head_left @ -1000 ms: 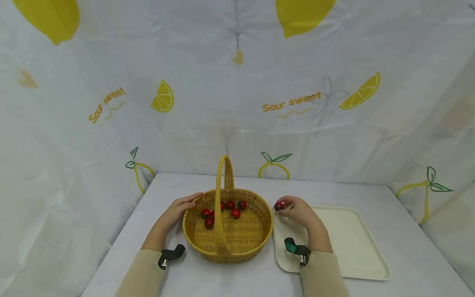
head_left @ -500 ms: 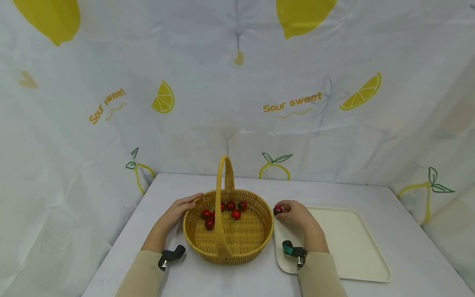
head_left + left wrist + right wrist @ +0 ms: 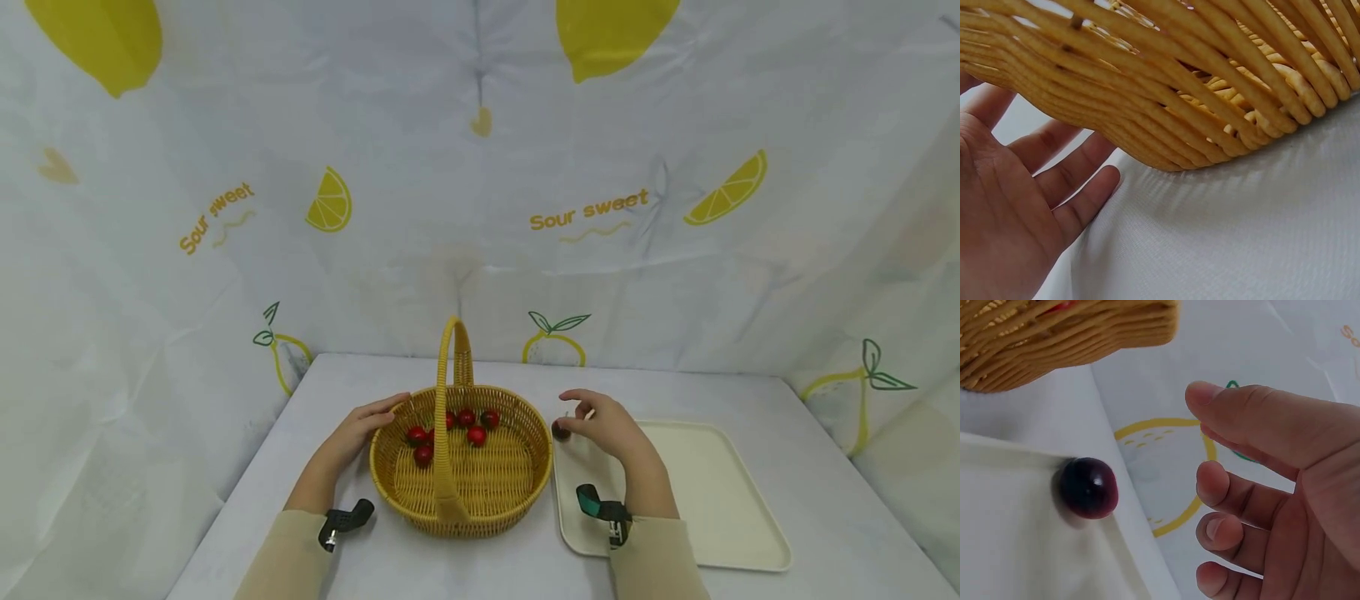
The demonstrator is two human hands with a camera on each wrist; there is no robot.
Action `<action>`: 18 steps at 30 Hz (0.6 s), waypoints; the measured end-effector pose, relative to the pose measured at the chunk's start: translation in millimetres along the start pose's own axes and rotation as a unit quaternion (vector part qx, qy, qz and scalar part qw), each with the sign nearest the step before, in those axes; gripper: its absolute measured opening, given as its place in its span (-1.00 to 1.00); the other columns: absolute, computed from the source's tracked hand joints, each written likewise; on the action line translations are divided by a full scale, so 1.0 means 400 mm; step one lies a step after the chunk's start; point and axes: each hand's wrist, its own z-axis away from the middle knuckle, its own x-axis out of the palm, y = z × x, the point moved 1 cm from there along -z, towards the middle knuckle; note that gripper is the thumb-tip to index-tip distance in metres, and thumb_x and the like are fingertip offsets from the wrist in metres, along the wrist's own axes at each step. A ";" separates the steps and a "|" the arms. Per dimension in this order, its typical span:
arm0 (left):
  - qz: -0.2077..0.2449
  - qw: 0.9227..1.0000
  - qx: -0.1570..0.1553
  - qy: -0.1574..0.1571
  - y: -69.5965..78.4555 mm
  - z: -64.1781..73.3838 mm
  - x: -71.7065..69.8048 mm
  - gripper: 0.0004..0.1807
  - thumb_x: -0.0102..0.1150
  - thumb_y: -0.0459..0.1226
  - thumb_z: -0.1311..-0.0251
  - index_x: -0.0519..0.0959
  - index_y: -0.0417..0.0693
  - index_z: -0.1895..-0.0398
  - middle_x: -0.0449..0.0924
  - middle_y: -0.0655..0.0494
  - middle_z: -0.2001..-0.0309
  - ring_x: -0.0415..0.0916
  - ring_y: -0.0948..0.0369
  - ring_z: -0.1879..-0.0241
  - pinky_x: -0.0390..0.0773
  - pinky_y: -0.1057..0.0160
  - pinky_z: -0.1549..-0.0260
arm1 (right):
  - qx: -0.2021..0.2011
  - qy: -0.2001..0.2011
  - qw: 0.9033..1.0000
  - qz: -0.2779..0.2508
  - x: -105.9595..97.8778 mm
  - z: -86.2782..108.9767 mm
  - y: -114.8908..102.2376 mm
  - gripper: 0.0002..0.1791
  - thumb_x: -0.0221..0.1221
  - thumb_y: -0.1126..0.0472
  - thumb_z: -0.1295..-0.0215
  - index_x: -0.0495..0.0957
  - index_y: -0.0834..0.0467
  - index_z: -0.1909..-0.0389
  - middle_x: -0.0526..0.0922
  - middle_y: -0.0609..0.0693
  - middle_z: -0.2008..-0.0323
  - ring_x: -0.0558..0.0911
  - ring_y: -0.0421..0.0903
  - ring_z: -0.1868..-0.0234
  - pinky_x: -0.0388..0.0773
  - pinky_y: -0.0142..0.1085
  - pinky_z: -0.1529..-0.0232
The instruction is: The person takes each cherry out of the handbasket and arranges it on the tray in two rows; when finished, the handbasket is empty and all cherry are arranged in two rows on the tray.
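A yellow woven basket [image 3: 510, 479] with a tall handle stands in the middle of the table in the head view. Several small round red fruits [image 3: 476, 435] lie inside it. My left hand [image 3: 358, 429] rests at the basket's left rim; in the left wrist view its fingers [image 3: 1088, 200] stretch along the woven side. One dark-red, plum-like fruit [image 3: 1089, 487] sits in the corner of the cream tray [image 3: 720, 492]. Just beside that fruit is my right hand [image 3: 606, 425], its fingers loosely bent and nothing between them in the right wrist view.
The tray lies flat right of the basket, its left edge close to the basket's side. Behind the white table [image 3: 675, 387] hangs a white cloth [image 3: 450, 233] printed with lemons. A small black camera is strapped to each wrist.
The right hand first held the dark fruit, moved it slightly toward me, then let go; its fingers have spread and lifted off. The left hand and basket have stayed put.
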 end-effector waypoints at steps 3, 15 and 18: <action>0.003 1.000 -0.004 0.003 0.001 0.003 0.004 -0.45 0.06 -0.14 -0.45 0.45 -0.03 -0.47 0.31 0.03 -0.50 0.01 -0.06 -0.57 -0.17 -0.28 -0.48 | -0.017 0.011 1.000 -0.001 -0.013 0.008 -0.021 -0.49 0.38 0.06 -0.31 0.58 0.14 -0.23 0.50 -0.01 0.33 0.47 -0.02 0.28 0.42 -0.21 0.36; 0.012 0.999 -0.026 -0.018 -0.007 0.011 0.001 -0.44 0.00 -0.05 -0.49 0.39 0.13 -0.52 0.22 0.12 -0.55 -0.09 -0.01 -0.59 -0.25 -0.29 -0.48 | -0.071 0.082 0.993 -0.038 -0.038 0.035 -0.113 -0.60 0.32 0.10 -0.39 0.61 0.16 -0.16 0.47 0.00 0.32 0.46 -0.06 0.37 0.38 -0.30 0.46; 0.016 0.999 -0.019 -0.028 -0.009 0.008 0.001 -0.42 -0.02 -0.05 -0.50 0.36 0.10 -0.54 0.19 0.09 -0.56 -0.11 -0.03 -0.60 -0.25 -0.30 -0.48 | -0.067 0.091 0.992 -0.063 -0.035 0.045 -0.141 -0.61 0.31 0.10 -0.40 0.61 0.16 -0.17 0.47 0.01 0.32 0.46 -0.05 0.36 0.37 -0.32 0.46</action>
